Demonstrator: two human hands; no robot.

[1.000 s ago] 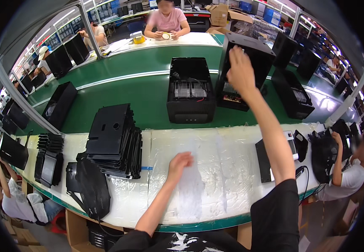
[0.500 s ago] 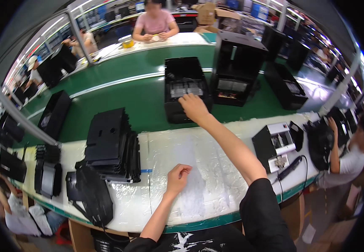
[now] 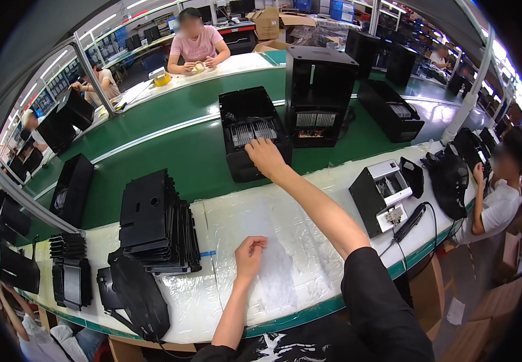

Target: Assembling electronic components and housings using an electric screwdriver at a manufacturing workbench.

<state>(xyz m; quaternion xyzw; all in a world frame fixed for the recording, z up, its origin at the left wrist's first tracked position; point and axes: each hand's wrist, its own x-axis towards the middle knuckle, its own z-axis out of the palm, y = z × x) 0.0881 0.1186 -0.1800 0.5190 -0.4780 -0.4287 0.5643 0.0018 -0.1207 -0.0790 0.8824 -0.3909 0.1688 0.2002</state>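
Observation:
A black open-topped computer case [image 3: 255, 168] lies on the green belt in front of me, silvery slotted parts and dark cables inside. My right hand [image 3: 265, 158] reaches out to it, fingers hooked over its near edge and curled down inside. My left hand [image 3: 250, 258] hovers over or rests on the plastic-covered bench [image 3: 218, 217], its fingers curled and nothing visible in them. Beside the lying case stands a tall black case [image 3: 318, 90] with an opening low on its front. A stack of black panels [image 3: 146, 211] stands left of my left hand.
To the right are a black-and-silver device [image 3: 381, 196] and a black corded power screwdriver [image 3: 410, 223]. A black bag-like bundle [image 3: 134, 295] lies front left. More black cases [image 3: 390, 111] sit along the belt [image 3: 170, 157]. People work opposite and at both sides.
The view has shifted slightly, moving the scene's far side leftward. My right hand stays at the case's near edge. My left hand keeps its curled shape over the bench.

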